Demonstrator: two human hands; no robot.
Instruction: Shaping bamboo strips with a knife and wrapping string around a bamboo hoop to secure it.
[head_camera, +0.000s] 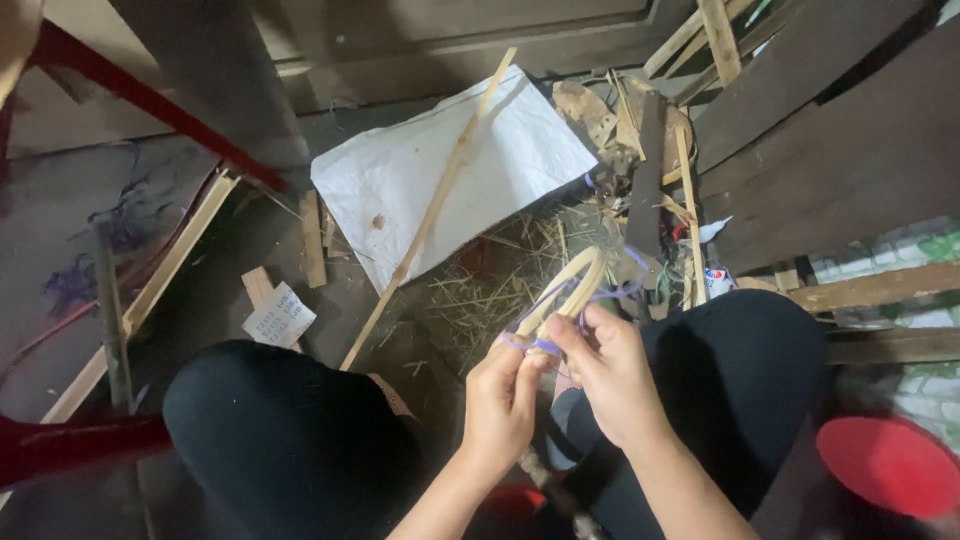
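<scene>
Between my knees I hold a small bundle of thin pale bamboo strips (572, 285). My left hand (500, 400) grips the bundle's lower end from the left. A purple string (545, 346) is wound around that end, and my right hand (605, 370) pinches it there. A loose loop of the string trails up to the right past the strips' tips. Both knees, in black trousers, frame the hands.
A white sack sheet (400, 185) lies on the dark floor ahead with a long bamboo strip (430, 215) across it. Straw litter and wood scraps lie beyond the hands. Dark planks (830, 150) lean at right. A red round lid (885, 465) sits lower right, a paper slip (280, 315) left.
</scene>
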